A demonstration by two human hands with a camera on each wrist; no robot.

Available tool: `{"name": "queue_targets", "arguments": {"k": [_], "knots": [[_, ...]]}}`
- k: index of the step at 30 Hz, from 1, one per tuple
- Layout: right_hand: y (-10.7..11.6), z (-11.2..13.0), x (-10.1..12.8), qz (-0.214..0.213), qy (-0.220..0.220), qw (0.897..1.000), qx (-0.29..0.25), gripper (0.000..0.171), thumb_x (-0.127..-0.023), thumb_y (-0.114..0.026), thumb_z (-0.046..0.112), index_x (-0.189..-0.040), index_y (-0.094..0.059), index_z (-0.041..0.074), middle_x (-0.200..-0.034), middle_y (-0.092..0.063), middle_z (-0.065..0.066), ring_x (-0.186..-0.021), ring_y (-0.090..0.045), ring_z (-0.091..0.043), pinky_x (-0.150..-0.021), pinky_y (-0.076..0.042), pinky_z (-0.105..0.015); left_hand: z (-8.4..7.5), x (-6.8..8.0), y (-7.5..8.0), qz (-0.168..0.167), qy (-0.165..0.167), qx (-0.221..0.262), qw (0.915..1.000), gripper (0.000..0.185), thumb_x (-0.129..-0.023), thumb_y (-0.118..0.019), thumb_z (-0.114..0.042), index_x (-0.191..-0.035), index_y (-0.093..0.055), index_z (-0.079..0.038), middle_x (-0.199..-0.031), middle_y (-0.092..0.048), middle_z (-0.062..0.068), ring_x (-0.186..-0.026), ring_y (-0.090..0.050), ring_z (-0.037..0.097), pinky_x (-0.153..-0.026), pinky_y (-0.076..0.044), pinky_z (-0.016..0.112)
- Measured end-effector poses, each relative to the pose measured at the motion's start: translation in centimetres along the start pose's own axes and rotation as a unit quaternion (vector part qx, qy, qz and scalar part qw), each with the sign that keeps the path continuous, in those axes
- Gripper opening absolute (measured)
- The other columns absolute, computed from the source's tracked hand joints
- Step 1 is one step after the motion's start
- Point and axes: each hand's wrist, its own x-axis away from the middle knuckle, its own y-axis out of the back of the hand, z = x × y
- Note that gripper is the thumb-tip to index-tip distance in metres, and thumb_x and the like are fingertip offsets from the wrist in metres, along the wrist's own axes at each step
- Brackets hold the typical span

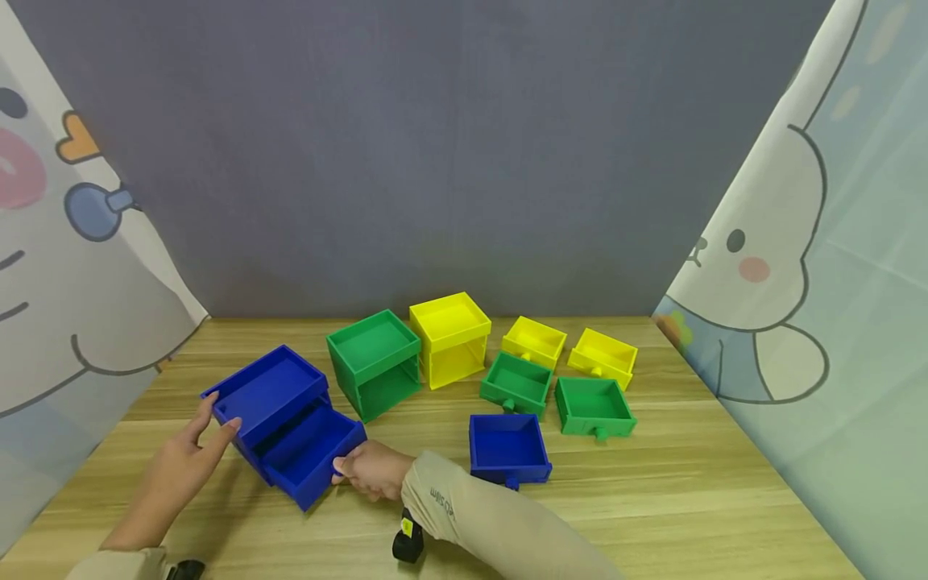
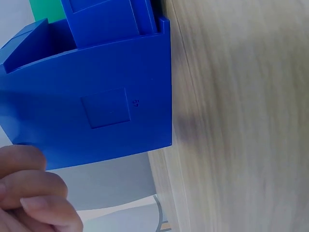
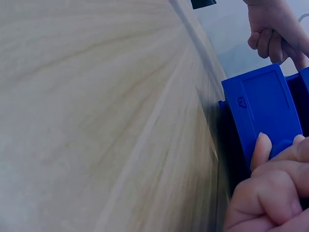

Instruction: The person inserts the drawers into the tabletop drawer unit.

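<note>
Right hand at blue drawer's front

My left hand rests against the left side of the cabinet; my right hand holds its half-out drawer in front. Two more cabinets stand behind to the right, and five loose drawers lie further right on the table, probably in rows.

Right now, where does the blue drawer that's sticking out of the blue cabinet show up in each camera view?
Head: the blue drawer sits lower left, half out of the blue cabinet, with the right hand at its front.
Left wrist: only a slice of it shows at top centre, beyond the cabinet's back wall.
Right wrist: its front panel is at the right edge, gripped by fingers.
Shared landmark: the wooden table.
</note>
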Motion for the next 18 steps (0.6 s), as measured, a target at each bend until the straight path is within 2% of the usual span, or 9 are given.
{"name": "queue_targets", "arguments": {"k": [5,9,12,18], "knots": [[-0.7,-0.3,0.1,-0.037,-0.001,0.999,-0.040,0.029,-0.099,-0.052,0.014,-0.082,-0.065,-0.004,-0.049,-0.031,0.005,-0.040,-0.021,-0.006,-0.040,-0.016,-0.018,0.0,0.1,0.0,-0.003,-0.005,-0.007,1.0000,0.076,-0.102,-0.033,-0.046,-0.151,0.000,0.001,-0.129,-0.034,0.049,-0.094,-0.057,0.047,-0.066,-0.048,0.052],[-1.5,-0.7,0.3,-0.068,0.003,0.995,-0.072,0.028,-0.099,-0.052,0.013,-0.073,-0.058,0.004,-0.057,-0.043,0.005,-0.041,-0.022,-0.005,-0.040,-0.016,-0.017,0.0,0.1,0.0,-0.002,-0.005,-0.015,0.9999,0.076,-0.102,-0.032,-0.047,-0.151,0.001,0.000,-0.130,-0.032,0.048,-0.099,-0.055,0.053,-0.067,-0.048,0.056],[-2.0,-0.7,0.5,-0.085,0.016,0.993,-0.078,0.027,-0.099,-0.052,0.013,-0.074,-0.057,0.006,-0.063,-0.047,0.004,-0.043,-0.023,-0.004,-0.040,-0.017,-0.016,0.0,0.1,0.0,0.000,-0.005,-0.017,0.9998,0.076,-0.102,-0.032,-0.048,-0.151,0.002,-0.001,-0.132,-0.030,0.048,-0.102,-0.052,0.056,-0.068,-0.047,0.058],[-2.5,-0.3,0.7,-0.099,0.013,0.992,-0.074,0.024,-0.098,-0.053,0.013,-0.079,-0.063,0.003,-0.052,-0.038,0.005,-0.042,-0.022,-0.005,-0.040,-0.016,-0.017,-0.2,0.2,0.0,0.000,-0.003,-0.014,0.9999,0.076,-0.102,-0.032,-0.048,-0.151,0.003,-0.001,-0.128,-0.036,0.049,-0.099,-0.052,0.056,-0.066,-0.048,0.053]]}}
